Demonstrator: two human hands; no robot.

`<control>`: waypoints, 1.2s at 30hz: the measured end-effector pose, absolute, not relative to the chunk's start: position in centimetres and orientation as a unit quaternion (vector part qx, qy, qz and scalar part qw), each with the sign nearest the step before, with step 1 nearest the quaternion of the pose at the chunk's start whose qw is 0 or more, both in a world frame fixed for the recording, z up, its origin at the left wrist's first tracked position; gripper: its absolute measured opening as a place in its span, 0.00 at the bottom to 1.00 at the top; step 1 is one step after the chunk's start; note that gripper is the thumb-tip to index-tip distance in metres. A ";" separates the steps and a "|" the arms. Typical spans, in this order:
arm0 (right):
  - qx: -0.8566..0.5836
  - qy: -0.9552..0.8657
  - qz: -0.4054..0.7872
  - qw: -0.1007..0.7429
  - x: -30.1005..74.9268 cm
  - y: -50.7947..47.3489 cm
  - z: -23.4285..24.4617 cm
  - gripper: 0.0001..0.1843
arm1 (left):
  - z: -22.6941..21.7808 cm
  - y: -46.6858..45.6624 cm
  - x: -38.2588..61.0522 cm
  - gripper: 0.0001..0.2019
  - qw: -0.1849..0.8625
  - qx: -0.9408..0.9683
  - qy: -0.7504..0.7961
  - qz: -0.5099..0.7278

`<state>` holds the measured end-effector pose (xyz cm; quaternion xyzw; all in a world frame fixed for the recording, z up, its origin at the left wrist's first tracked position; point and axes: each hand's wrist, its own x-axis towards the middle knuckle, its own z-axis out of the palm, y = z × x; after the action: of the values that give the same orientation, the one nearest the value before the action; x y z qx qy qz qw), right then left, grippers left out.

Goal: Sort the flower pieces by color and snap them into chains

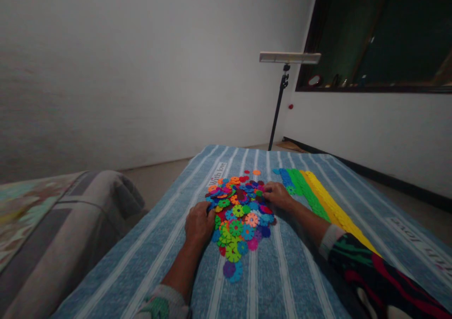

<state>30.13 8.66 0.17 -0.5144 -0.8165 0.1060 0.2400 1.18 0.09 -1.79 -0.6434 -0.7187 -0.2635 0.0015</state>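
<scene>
A loose pile of flower-shaped plastic discs point(238, 211) in many colours lies on a striped blue cloth point(169, 243). At its left edge is my left hand point(200, 222), the fingers bent inward against the discs; what they grip, if anything, is hidden. My right hand point(278, 194) reaches the pile's upper right side with its fingertips pressed together among the discs. Whether a disc is between them is too small to make out. To the right, discs lie in colour-sorted rows: a yellow row point(335, 211), an orange row point(318, 199), a green row point(305, 194) and a short blue row point(285, 178).
A purple disc point(229, 268) lies at the pile's near end. A grey cloth-covered piece of furniture point(81, 220) stands at the left. Beyond the table's far edge rises a black stand point(278, 107) with a flat light panel point(289, 58), near a dark window point(381, 36).
</scene>
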 end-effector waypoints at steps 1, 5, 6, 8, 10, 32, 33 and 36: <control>-0.514 -0.815 0.110 0.242 30.1 8.6 0.2 0.09 | -1.7 0.1 1.2 0.16 0.001 -0.643 -0.719 -0.262; -0.510 -0.818 0.119 0.237 30.4 8.4 0.8 0.08 | -1.7 0.1 1.3 0.15 0.002 -0.642 -0.719 -0.266; -0.510 -0.820 0.117 0.232 30.5 8.5 1.1 0.08 | -1.7 0.1 1.3 0.15 0.003 -0.642 -0.718 -0.268; -0.512 -0.825 0.107 0.216 31.3 8.9 1.9 0.08 | -1.7 0.2 1.2 0.16 0.002 -0.642 -0.717 -0.272; -0.519 -0.829 0.088 0.190 32.7 9.4 2.9 0.08 | -1.8 0.3 1.2 0.16 0.001 -0.642 -0.717 -0.273; -0.621 -0.781 -0.036 -0.062 42.6 10.6 3.9 0.13 | -2.3 0.8 0.6 0.17 0.023 -0.646 -0.715 -0.266; -0.622 -0.779 -0.036 -0.063 42.6 10.6 3.8 0.13 | -2.3 0.8 0.6 0.17 0.024 -0.647 -0.713 -0.267; -0.628 -0.774 -0.040 -0.066 42.7 10.7 3.7 0.14 | -2.3 0.9 0.5 0.18 0.022 -0.650 -0.712 -0.266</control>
<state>42.66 10.69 3.74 -0.6279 -0.7744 -0.0396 -0.0663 0.53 0.86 -2.34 -0.6497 -0.7117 -0.2663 0.0220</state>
